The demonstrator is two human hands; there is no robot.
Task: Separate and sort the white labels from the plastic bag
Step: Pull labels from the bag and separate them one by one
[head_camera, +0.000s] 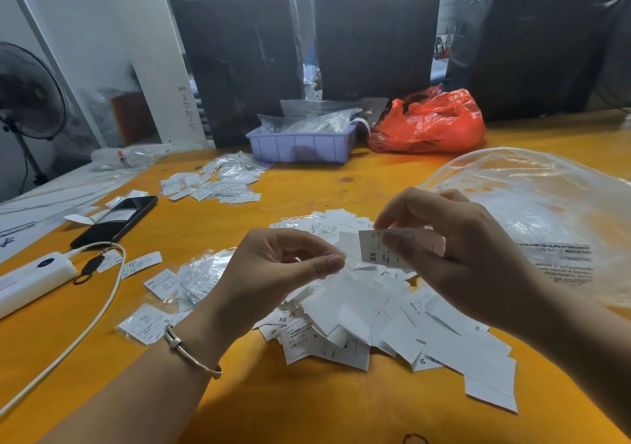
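With the right hand (440, 238) pinching an XS label (375, 250) and the left hand (286, 262) pinching its near edge, peel slowly above the pile (375, 313).

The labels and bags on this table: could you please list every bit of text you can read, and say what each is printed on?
"XS" (seen rotated): label pinched in the right hand.
"XS", "S", "M", "MADE IN": loose labels in the centre pile.
"THIS BAG IS NOT": mirrored, on the clear plastic bag; its smaller lines are unreadable.
Handwritten digits on the white pillar: too blurred.
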